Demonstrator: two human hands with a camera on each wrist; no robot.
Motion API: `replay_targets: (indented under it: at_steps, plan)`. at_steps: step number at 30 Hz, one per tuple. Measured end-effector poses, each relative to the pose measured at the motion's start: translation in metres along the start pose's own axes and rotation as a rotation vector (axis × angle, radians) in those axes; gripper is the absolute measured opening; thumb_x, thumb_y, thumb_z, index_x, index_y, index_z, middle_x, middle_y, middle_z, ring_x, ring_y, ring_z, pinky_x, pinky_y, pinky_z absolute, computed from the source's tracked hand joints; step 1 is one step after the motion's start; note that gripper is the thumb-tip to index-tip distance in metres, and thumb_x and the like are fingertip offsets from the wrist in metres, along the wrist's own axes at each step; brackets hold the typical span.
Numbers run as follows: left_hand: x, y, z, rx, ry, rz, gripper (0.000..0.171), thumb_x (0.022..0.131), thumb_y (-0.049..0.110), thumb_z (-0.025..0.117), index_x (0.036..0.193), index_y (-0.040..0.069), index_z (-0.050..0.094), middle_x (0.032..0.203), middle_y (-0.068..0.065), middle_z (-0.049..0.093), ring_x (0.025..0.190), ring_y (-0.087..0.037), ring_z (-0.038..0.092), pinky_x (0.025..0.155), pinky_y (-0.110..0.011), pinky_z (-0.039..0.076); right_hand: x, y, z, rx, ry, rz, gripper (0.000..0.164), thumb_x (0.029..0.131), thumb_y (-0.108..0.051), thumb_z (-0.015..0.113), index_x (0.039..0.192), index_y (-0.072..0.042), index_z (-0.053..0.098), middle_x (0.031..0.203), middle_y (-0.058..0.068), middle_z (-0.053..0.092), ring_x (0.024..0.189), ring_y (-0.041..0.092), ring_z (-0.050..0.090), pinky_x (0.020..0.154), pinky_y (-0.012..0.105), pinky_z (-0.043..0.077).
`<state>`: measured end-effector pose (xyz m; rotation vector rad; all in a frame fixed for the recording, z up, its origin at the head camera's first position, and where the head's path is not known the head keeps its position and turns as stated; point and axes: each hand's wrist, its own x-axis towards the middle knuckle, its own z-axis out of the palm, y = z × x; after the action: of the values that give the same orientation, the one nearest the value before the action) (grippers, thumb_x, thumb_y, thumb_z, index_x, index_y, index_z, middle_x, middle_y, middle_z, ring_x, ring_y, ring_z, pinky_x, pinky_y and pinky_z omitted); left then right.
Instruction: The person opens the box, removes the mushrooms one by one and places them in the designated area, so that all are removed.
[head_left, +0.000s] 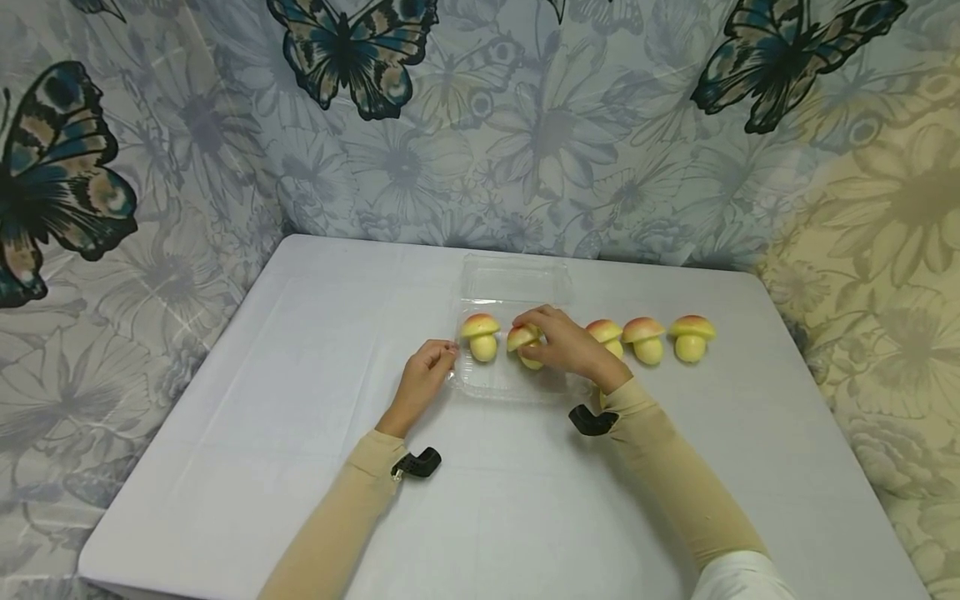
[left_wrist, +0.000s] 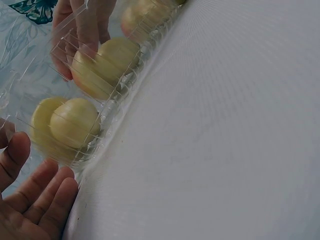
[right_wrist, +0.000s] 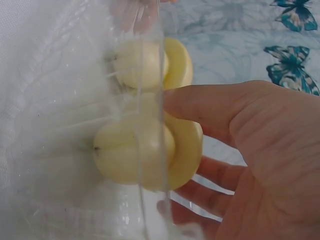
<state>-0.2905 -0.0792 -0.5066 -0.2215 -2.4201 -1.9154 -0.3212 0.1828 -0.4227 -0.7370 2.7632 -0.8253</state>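
A clear plastic container (head_left: 487,385) stands on the table with its lid (head_left: 513,279) folded back toward the wall. My left hand (head_left: 426,377) is at its left side, thumb and forefinger pinching the rim, the other fingers loosely extended in the left wrist view. One toy mushroom (head_left: 481,337), yellow with a reddish cap top, lies in the left part of the container. My right hand (head_left: 566,342) grips a second mushroom (head_left: 522,337) by its cap, inside the container beside the first. Through the clear wall in the right wrist view, that mushroom's pale stem (right_wrist: 117,155) shows.
More mushrooms lie in a row to the right of the container, the outermost mushroom (head_left: 692,337) farthest right; my right hand and wrist partly cover the nearest ones. A white cloth covers the table (head_left: 300,308). The patterned wall (head_left: 480,183) rises behind its far edge.
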Motion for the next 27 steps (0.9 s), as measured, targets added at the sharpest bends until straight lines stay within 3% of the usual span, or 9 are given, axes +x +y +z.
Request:
replay_targets:
  at_steps: [10,22,27]
  plan:
    - [-0.001,0.002,-0.001,-0.004,-0.005,0.017,0.032,0.101,0.013,0.056,0.070,0.005,0.055,0.122,-0.014,0.067,0.122,-0.028,0.062,0.106,-0.042,0.049,-0.001,-0.001,-0.001,-0.023,0.005,0.005,0.044,0.093,-0.017,0.071,0.135,-0.010,0.060,0.139,0.017,0.056,0.131,0.038,0.050,0.104,0.055,0.045]
    - [-0.001,0.003,0.000,-0.011,0.003,-0.002,0.033,0.102,0.010,0.055,0.070,0.002,0.054,0.124,-0.019,0.066,0.124,-0.031,0.061,0.108,-0.045,0.047,-0.002,0.000,0.000,-0.013,0.005,0.018,0.040,0.093,-0.018,0.072,0.131,-0.013,0.062,0.135,0.014,0.059,0.132,0.035,0.051,0.106,0.053,0.045]
    - [-0.007,0.023,-0.002,0.006,-0.007,0.008,0.031,0.101,0.005,0.054,0.072,-0.006,0.055,0.124,-0.025,0.065,0.124,-0.036,0.060,0.108,-0.046,0.046,-0.004,-0.001,-0.001,-0.021,0.015,0.003,0.039,0.093,-0.017,0.072,0.131,-0.012,0.063,0.134,0.015,0.060,0.129,0.035,0.053,0.105,0.053,0.045]
